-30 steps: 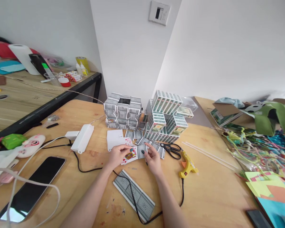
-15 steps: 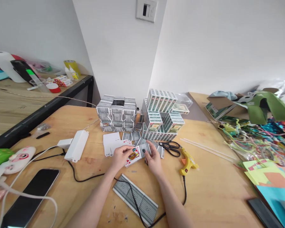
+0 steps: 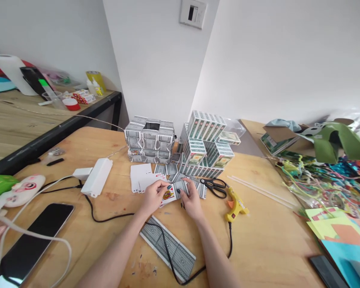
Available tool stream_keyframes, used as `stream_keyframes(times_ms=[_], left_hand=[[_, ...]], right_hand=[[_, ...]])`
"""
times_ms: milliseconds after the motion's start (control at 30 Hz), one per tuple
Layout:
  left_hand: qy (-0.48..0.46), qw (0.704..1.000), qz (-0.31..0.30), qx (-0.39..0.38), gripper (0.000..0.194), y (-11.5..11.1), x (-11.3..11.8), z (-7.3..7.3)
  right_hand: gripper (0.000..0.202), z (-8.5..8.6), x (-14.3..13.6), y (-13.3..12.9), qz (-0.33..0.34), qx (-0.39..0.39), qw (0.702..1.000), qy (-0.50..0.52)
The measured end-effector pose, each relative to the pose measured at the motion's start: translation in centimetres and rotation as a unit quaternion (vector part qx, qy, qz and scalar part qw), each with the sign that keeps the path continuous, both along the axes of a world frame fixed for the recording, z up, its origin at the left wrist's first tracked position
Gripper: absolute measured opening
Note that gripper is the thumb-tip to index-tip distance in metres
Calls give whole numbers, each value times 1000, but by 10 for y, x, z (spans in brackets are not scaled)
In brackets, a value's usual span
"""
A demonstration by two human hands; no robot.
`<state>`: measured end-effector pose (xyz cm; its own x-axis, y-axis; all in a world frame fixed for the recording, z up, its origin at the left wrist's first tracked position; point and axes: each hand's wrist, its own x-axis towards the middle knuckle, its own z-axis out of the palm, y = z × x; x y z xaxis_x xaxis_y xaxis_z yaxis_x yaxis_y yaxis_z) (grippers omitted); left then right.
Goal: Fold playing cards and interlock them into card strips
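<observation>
Between my two hands, just above the table, are playing cards: a face card (image 3: 168, 194) shows its picture side, and a grey-green patterned card back (image 3: 180, 186) lies beside it, overlapping or touching. My left hand (image 3: 155, 195) pinches the face card between thumb and fingers. My right hand (image 3: 191, 199), dark-nailed, is closed on the patterned card. Loose cards (image 3: 141, 177) lie just behind my left hand, some white side up. A strip of joined cards (image 3: 171, 250) lies flat between my forearms, with a black cable across it.
Behind the hands stand a hollow box of folded cards (image 3: 150, 140) and stacked card packs (image 3: 207, 146). Black scissors (image 3: 215, 188) and a yellow glue gun (image 3: 236, 205) lie right of my hands. A phone (image 3: 33, 244) and a white power strip (image 3: 98, 177) are at left; coloured paper (image 3: 342, 240) at right.
The camera view has shifted slightly. Both hands keep hold of the same cards, with only a small shift in how the face card shows.
</observation>
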<state>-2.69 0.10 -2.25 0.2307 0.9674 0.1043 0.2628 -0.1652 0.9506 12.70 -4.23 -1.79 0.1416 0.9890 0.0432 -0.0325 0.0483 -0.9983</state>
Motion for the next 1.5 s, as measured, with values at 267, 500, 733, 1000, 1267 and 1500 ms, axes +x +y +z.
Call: stream_keyframes(times_ms=[267, 500, 733, 1000, 1267, 1500], left_hand=[[28, 999, -13, 7, 13, -4, -1, 5], [20, 993, 107, 35, 22, 0, 2, 16], [283, 945, 146, 75, 30, 42, 19, 43], [382, 915, 129, -2, 40, 76, 48, 26], [315, 944, 102, -6, 17, 80, 44, 24], [212, 968, 132, 7, 9, 69, 3, 36]], right_hand=[[31, -2, -7, -2, 50, -21, 998, 15], [36, -1, -7, 2, 15, -22, 999, 39], [39, -7, -7, 5, 1, -31, 998, 50], [28, -8, -8, 6, 10, -48, 998, 49], [29, -3, -6, 3, 30, -64, 995, 67], [34, 2, -4, 2, 6, -58, 981, 187]])
